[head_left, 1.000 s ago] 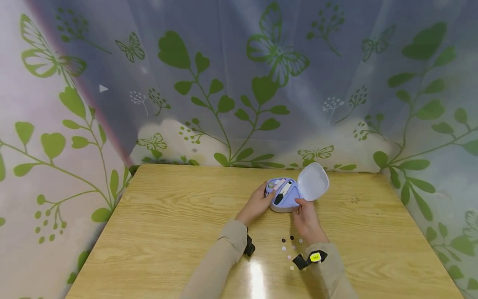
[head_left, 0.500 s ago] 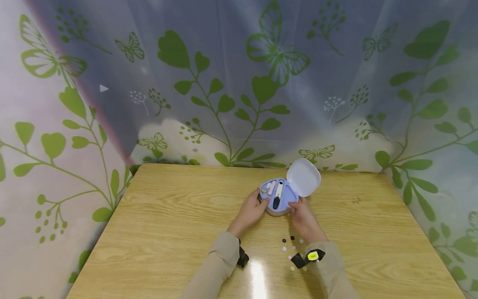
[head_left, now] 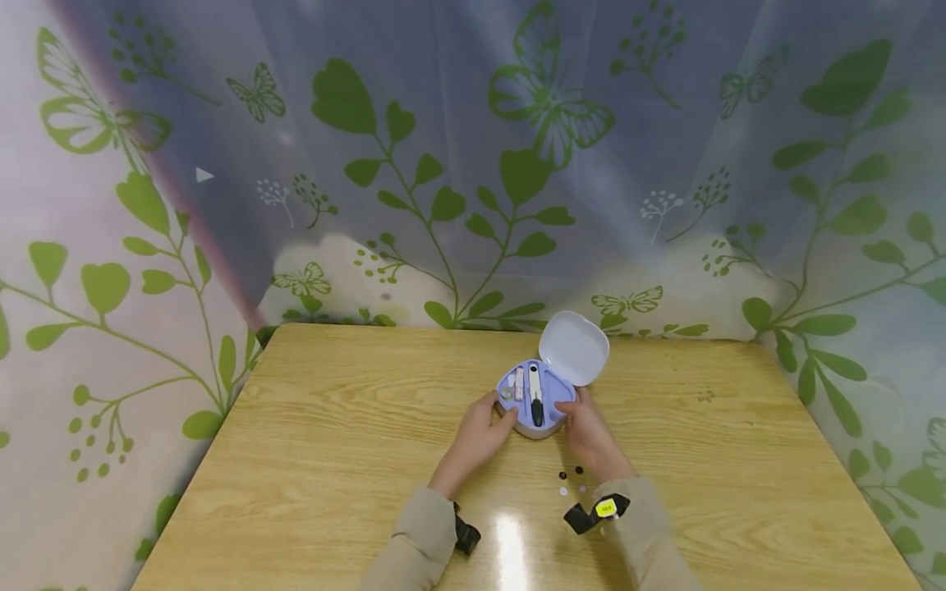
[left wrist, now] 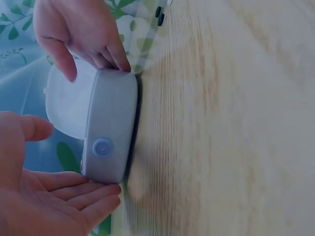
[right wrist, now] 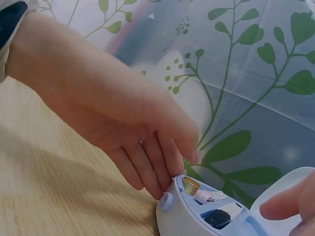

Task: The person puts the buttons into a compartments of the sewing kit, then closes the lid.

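on a wooden table [head_left: 332,460], a box [head_left: 550,392] with its lid [head_left: 574,348] back sits between the left hand [head_left: 477,437] and right hand [head_left: 591,433], their loosely straight fingers touching its sides.

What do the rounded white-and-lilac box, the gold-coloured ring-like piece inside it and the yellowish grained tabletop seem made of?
White-and-lilac box: probably smooth plastic, from its even colour and moulded compartments.
Gold-coloured ring-like piece: likely shiny metal, from its brassy sheen.
Tabletop: glossy wood or laminate, from grain and a bright reflection; which is unclear.
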### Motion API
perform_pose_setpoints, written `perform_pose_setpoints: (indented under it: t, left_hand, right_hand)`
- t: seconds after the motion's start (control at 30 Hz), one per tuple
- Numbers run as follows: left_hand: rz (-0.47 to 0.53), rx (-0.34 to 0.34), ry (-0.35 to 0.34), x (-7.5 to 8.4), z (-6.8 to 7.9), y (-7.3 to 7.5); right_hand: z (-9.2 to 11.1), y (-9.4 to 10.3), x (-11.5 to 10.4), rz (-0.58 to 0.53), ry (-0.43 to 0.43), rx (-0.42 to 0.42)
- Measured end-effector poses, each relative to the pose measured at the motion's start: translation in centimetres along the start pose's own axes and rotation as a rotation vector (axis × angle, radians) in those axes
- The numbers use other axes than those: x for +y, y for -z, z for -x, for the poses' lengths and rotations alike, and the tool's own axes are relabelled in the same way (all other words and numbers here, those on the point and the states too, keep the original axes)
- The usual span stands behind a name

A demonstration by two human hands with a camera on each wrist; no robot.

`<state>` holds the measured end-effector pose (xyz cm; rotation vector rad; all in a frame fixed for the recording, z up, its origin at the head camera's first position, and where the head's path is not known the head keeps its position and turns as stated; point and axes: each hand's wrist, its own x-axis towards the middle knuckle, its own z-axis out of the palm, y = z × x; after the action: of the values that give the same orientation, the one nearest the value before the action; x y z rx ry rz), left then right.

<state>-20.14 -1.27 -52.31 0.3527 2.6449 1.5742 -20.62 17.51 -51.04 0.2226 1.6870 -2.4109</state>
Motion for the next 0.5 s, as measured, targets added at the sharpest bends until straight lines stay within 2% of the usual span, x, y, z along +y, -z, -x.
perform_pose_setpoints:
  t: [0.23,0.5]
  left_hand:
    - [0.01,0.035,0.02,0.4,2.0,0.4]
    - [0.029,0.075,0.046,0.8,4.1,0.7]
  right_hand:
    - [0.0,-0.7,0.5,0.115,-0.009,0.031]
    - [0.1,-1.4,1.6,0.274,0.072,0.047]
